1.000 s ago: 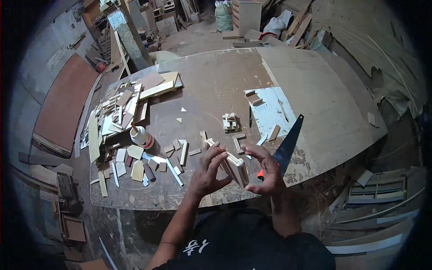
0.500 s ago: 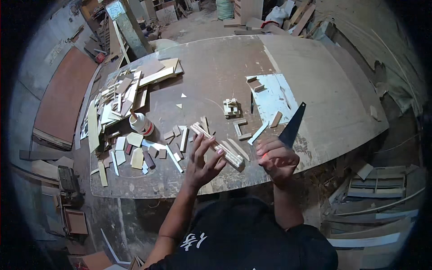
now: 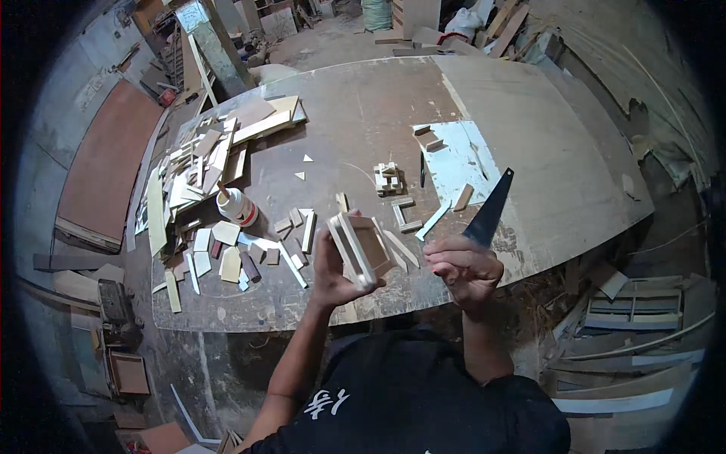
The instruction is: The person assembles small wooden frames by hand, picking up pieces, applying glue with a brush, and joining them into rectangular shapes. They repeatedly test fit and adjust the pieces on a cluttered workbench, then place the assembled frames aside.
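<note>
A small wooden box-like frame (image 3: pixel 349 246) of pale strips is tilted up in my left hand (image 3: pixel 333 276); the hand wraps round its left and lower side, and a brown panel shows inside. In my right hand (image 3: pixel 463 274) I grip a handsaw (image 3: pixel 490 210), its dark blade pointing up and to the right, clear of the frame. The saw's handle is mostly hidden by my fingers. Just beyond the frame lie thin pale wood strips (image 3: pixel 401 250) and short wood blocks (image 3: pixel 408 216).
A white glue bottle (image 3: pixel 240 209) stands left on the worn table (image 3: pixel 340 121), among cut wood pieces (image 3: pixel 231 265). Behind it is a heap of offcuts (image 3: pixel 204 163). A small stacked-wood assembly (image 3: pixel 388 180) and a white board (image 3: pixel 461 159) lie farther off.
My left hand has turned and raised the wooden frame from edge-on, so its open face shows. The right hand with the handsaw has shifted only slightly.
</note>
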